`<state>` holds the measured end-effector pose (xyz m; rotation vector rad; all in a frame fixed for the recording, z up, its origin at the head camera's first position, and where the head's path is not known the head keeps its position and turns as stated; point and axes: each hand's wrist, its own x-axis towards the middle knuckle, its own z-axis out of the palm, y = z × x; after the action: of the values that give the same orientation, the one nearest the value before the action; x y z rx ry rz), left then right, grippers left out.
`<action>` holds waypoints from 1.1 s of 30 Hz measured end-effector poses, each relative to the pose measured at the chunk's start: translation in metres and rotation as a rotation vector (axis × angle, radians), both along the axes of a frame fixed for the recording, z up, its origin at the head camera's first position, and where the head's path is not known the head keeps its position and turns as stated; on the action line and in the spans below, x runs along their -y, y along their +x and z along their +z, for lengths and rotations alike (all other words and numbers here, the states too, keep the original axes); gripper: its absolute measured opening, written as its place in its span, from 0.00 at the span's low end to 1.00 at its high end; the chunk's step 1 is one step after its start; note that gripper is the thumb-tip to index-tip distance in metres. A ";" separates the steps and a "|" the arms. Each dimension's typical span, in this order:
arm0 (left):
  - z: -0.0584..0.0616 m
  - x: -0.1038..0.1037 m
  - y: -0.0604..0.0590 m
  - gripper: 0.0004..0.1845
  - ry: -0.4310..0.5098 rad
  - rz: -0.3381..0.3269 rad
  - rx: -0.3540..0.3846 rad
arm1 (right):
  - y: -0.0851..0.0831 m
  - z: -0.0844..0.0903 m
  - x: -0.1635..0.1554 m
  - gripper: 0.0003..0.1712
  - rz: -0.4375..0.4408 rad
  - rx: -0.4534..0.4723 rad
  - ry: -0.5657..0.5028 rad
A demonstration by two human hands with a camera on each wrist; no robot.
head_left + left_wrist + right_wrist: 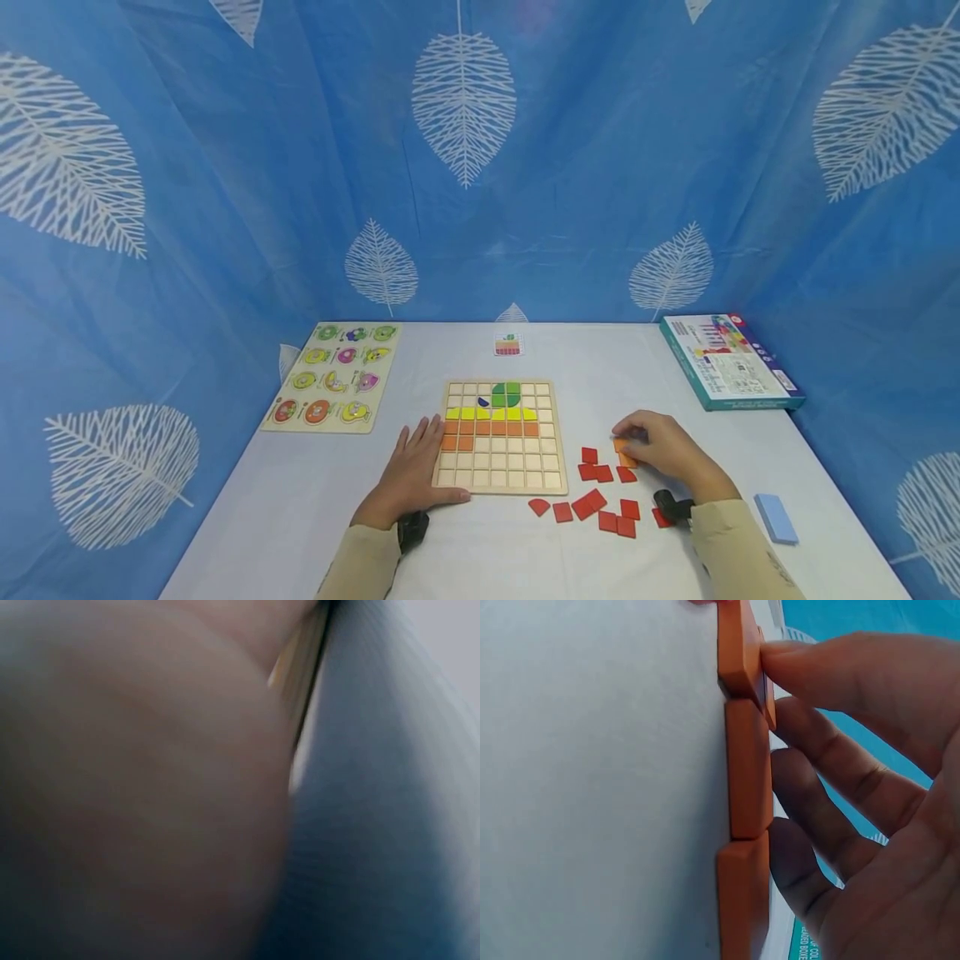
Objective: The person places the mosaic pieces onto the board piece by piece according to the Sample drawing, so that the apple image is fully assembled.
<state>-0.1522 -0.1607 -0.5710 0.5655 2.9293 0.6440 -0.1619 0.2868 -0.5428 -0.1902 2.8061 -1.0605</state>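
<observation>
A wooden grid board point(498, 468) lies on the white table, with green, yellow and orange tiles filling its upper rows. My left hand point(415, 467) rests flat and open against the board's left edge; the left wrist view shows only the blurred hand point(135, 787) and a sliver of the board point(300, 675). Right of the board, my right hand point(636, 443) curls over a few orange tiles point(626, 459). In the right wrist view the fingertips point(780, 656) press the edges of three orange tiles point(748, 765) lined up on the table.
Several loose red tiles point(600, 502) lie scattered before the right hand. A fruit peg puzzle point(333, 377) sits at the back left, a teal box point(729, 360) at the back right, a small pattern card point(508, 344) behind the board, and a blue block point(776, 518) by the right edge.
</observation>
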 end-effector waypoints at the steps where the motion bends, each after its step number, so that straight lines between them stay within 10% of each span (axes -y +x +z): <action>1: 0.000 0.000 0.000 0.73 -0.005 0.001 -0.002 | -0.001 -0.001 0.000 0.13 -0.005 0.002 -0.003; 33: -0.003 0.001 0.000 0.73 -0.014 -0.007 -0.013 | -0.007 -0.005 0.006 0.16 -0.003 -0.028 0.039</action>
<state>-0.1518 -0.1619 -0.5736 0.5809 2.9401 0.6214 -0.1684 0.2809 -0.5474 -0.1984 2.8501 -1.0101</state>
